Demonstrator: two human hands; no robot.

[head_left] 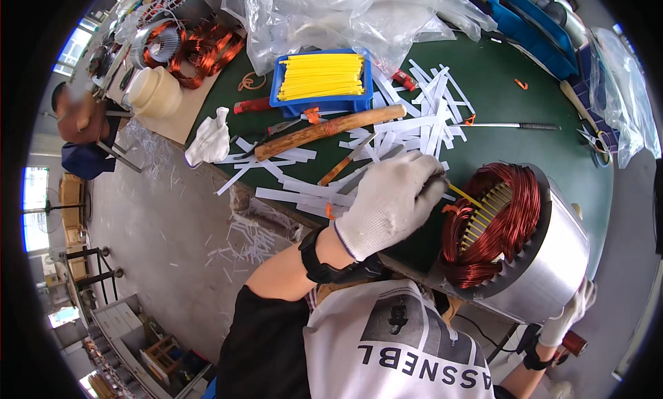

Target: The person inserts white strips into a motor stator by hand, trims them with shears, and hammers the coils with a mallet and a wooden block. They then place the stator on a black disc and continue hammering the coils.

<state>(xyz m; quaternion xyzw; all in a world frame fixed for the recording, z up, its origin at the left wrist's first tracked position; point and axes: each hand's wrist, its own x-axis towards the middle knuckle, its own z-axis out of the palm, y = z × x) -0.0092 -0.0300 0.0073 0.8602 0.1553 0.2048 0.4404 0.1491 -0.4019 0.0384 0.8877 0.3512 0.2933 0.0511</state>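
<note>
My left hand [394, 202], in a white knit glove, pinches a thin yellow strip [464, 194] over the table. The strip's other end reaches the slots inside a motor stator [563, 240]. This stator has a silver metal housing and thick copper windings [521, 209] bulging from its near end, with yellow strips lining the bore. My right hand [574, 308], also gloved, is closed against the back end of the housing, its fingers partly hidden. By the left hand lie white paper-like strips [297, 197] and a brown-handled tool [338, 170].
A blue tray [276, 99] of yellow strips stands beyond a wooden stick [324, 132]. A white glove [209, 138], a thin rod with a dark handle [532, 126] and scissors [599, 150] lie around. Copper coils [210, 47] and a cream tub [153, 92] sit left; clear plastic bags [311, 19] lie behind.
</note>
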